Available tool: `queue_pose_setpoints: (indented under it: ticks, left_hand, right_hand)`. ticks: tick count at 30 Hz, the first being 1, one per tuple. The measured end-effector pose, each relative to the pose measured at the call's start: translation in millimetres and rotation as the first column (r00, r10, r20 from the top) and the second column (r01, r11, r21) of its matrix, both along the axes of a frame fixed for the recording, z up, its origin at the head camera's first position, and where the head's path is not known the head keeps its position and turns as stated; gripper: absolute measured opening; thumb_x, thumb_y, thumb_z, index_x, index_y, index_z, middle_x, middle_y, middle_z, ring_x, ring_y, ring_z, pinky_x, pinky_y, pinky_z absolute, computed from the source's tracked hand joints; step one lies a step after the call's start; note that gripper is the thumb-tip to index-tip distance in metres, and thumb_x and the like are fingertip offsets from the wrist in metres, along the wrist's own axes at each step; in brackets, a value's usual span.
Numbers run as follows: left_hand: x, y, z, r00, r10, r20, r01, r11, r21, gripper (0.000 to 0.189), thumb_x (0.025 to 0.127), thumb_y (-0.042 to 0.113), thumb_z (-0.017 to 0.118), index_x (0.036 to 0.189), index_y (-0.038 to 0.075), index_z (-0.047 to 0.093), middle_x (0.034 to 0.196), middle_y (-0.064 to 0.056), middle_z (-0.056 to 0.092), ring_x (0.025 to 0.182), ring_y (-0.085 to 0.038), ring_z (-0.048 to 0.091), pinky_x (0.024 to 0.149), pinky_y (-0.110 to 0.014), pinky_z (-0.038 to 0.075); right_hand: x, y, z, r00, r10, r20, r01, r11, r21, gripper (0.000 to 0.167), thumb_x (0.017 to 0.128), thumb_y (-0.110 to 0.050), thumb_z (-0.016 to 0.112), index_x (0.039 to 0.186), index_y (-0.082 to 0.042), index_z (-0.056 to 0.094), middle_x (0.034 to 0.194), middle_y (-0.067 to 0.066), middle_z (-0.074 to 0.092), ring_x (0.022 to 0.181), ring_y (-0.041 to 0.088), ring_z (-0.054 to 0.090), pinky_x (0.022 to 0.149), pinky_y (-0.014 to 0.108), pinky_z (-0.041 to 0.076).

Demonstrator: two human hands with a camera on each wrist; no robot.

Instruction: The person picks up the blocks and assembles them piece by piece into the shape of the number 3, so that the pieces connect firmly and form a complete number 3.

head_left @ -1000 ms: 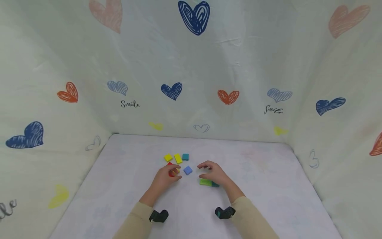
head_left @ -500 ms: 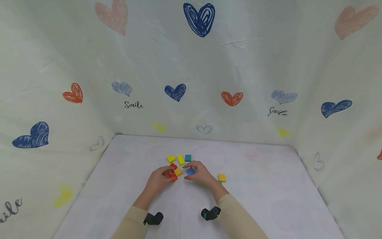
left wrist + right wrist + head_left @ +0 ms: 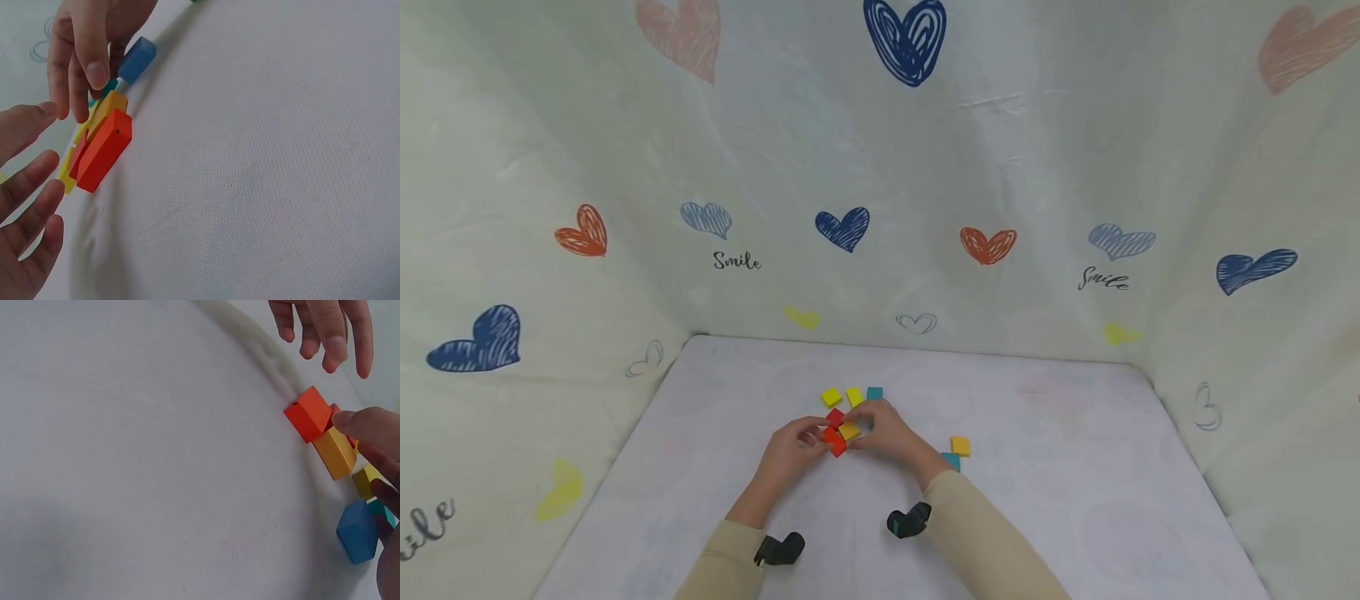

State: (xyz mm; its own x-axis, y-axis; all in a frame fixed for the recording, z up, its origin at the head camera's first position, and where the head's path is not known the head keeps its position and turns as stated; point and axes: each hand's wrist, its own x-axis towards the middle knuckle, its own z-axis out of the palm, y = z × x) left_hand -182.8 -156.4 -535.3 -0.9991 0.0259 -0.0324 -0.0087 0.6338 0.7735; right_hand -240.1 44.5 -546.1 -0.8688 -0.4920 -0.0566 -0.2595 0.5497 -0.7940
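Observation:
Two red blocks, a darker one [image 3: 835,417] and a brighter orange-red one [image 3: 834,442], lie against an amber block [image 3: 849,431] on the white tabletop. My left hand [image 3: 792,454] is just left of the red blocks; in the left wrist view its fingers [image 3: 37,219] are spread and apart from them. My right hand [image 3: 886,433] reaches over the amber block from the right, thumb and fingers parted around it; whether they touch it I cannot tell. A blue block [image 3: 357,532] stands under the right hand, mostly hidden in the head view.
Two yellow blocks [image 3: 831,397] and a teal block [image 3: 875,392] lie behind the hands. Another amber block [image 3: 960,446] and a teal block [image 3: 951,460] lie beside the right forearm. A white cloth wall with printed hearts [image 3: 842,229] surrounds the table.
My right hand has moved left, from above the green block past the blue block to the amber block. The left hand stays by the red blocks. The head view has shifted slightly.

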Motion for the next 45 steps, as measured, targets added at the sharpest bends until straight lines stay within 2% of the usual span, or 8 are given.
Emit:
queue_pose_setpoints:
  ticks: [11, 20, 29, 42, 45]
  left_hand:
    - [1.5, -2.8, -2.2, 1.000, -0.003, 0.011, 0.003, 1.000, 0.011, 0.033, 0.083, 0.009, 0.076, 0.115, 0.010, 0.069, 0.092, 0.001, 0.063, 0.083, -0.017, 0.057, 0.073, -0.033, 0.053]
    - [1.2, -2.0, -2.8, 1.000, -0.008, -0.014, 0.008, 1.000, 0.022, 0.032, 0.082, 0.008, 0.076, 0.113, 0.009, 0.069, 0.090, 0.001, 0.063, 0.081, -0.016, 0.058, 0.073, -0.033, 0.052]
    - [1.7, 1.3, -5.1, 1.000, -0.002, 0.000, 0.002, 0.999, 0.033, 0.032, 0.082, 0.008, 0.076, 0.114, 0.009, 0.069, 0.090, 0.001, 0.063, 0.081, -0.016, 0.058, 0.073, -0.032, 0.052]
    - [1.1, 1.6, -8.2, 1.000, 0.001, 0.008, -0.001, 1.000, 0.017, 0.033, 0.083, 0.010, 0.077, 0.114, 0.009, 0.069, 0.091, 0.001, 0.064, 0.081, -0.015, 0.058, 0.073, -0.032, 0.052]
    - [1.7, 1.9, -7.9, 1.000, 0.000, 0.011, 0.000, 1.000, 0.018, 0.033, 0.083, 0.011, 0.077, 0.114, 0.009, 0.069, 0.091, 0.001, 0.063, 0.081, -0.015, 0.058, 0.073, -0.031, 0.052]
  right_hand:
    - [-3.5, -6, -5.6, 1.000, -0.008, -0.011, 0.009, 0.998, 0.066, 0.030, 0.079, -0.021, 0.082, 0.107, -0.022, 0.073, 0.108, -0.010, 0.062, 0.116, 0.021, 0.045, 0.102, 0.048, 0.034]
    - [-4.5, -8, -8.8, 0.999, -0.023, -0.046, 0.027, 0.995, 0.098, 0.028, 0.080, -0.027, 0.081, 0.106, -0.021, 0.074, 0.100, -0.010, 0.056, 0.105, 0.016, 0.047, 0.093, 0.041, 0.037]
    - [-6.4, -7, -15.7, 0.995, -0.027, -0.093, 0.038, 0.992, 0.123, 0.027, 0.081, -0.029, 0.081, 0.105, -0.020, 0.075, 0.094, -0.011, 0.055, 0.097, 0.014, 0.046, 0.086, 0.036, 0.039]
    - [-5.2, -6, -13.2, 0.998, -0.023, -0.060, 0.029, 0.995, 0.099, 0.025, 0.084, -0.022, 0.077, 0.108, -0.019, 0.073, 0.100, -0.011, 0.060, 0.102, 0.015, 0.047, 0.092, 0.039, 0.040]
    - [-4.8, -6, -13.2, 0.998, -0.036, -0.044, 0.040, 0.995, 0.096, 0.028, 0.083, -0.026, 0.077, 0.110, -0.019, 0.073, 0.103, -0.011, 0.060, 0.104, 0.016, 0.047, 0.092, 0.039, 0.041]
